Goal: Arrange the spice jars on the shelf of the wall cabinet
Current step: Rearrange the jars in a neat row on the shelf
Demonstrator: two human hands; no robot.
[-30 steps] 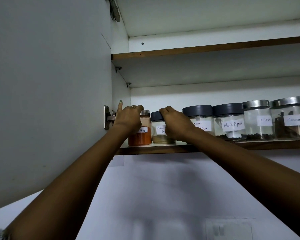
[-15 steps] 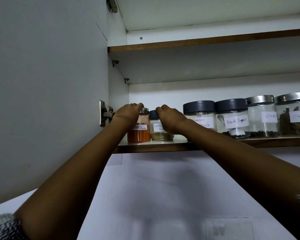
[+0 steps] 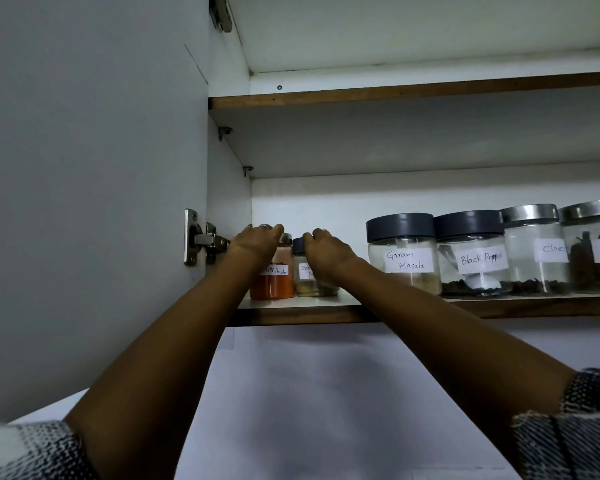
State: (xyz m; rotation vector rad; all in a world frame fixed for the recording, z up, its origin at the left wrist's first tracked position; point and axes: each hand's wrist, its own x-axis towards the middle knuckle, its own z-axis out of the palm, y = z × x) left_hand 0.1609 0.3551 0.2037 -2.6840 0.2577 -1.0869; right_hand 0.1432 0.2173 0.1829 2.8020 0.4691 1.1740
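ok, your left hand (image 3: 257, 239) grips the chilli powder jar (image 3: 272, 271), your right hand (image 3: 326, 251) grips the coriander jar (image 3: 309, 275) touching it, both at the shelf's (image 3: 465, 308) left end.

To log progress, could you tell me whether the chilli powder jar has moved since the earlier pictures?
Yes, slightly left: the chilli powder jar now stands closer to the door hinge.
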